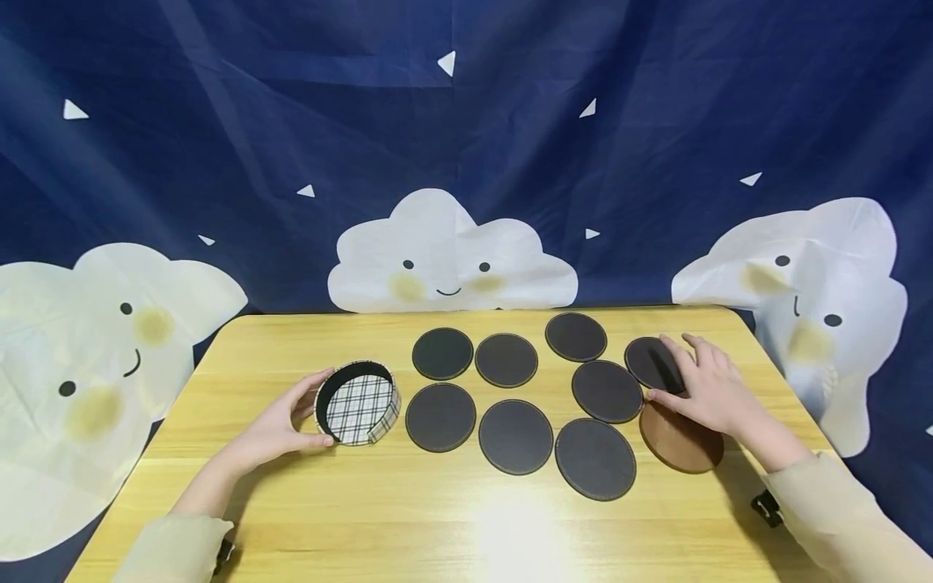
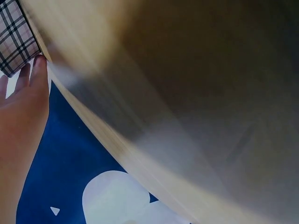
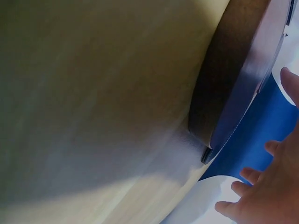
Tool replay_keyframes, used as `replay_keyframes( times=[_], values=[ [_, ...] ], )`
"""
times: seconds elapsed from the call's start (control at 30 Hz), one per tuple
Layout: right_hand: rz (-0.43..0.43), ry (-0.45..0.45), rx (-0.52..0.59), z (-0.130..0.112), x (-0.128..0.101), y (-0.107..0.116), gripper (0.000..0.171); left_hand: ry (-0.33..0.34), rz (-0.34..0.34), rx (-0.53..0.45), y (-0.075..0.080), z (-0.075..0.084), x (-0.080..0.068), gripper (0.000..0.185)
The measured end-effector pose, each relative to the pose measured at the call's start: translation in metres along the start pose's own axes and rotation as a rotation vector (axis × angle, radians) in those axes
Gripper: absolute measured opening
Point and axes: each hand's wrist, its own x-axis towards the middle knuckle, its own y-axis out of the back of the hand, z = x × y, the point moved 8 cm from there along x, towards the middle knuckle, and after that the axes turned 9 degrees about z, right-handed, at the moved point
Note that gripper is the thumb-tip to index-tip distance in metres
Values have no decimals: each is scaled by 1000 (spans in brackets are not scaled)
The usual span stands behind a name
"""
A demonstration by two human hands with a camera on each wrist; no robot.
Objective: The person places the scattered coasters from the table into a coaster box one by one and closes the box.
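Note:
A round plaid coaster holder with a black inner wall stands tilted on the wooden table. My left hand grips it from the left, thumb below and fingers over the rim. The left wrist view shows the plaid wall at my fingertips. Several black round coasters lie flat to the right. My right hand lays straight fingers on the far-right black coaster, thumb at its near edge. That coaster overlaps a brown coaster beneath my palm, also seen as the brown disc.
Black coasters sit in two rows, among them one at the back left and one at the front. A dark blue cloth with white clouds hangs behind the table. Bare wood lies along the front edge.

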Motion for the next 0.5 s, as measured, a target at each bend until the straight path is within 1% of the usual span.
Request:
replay_keyframes(
  times=[0.1,0.3,0.5],
  values=[
    [-28,1,-13,1,4,-3,95,19,-11,-28,-1,-2,0,107],
    [-48,33,-42,2,15,-9,91,54,-11,-16,-1,-7,1,107],
    [-91,53,-57,2,23,-14,89,55,-9,-30,-1,-7,-1,106]
  ],
)
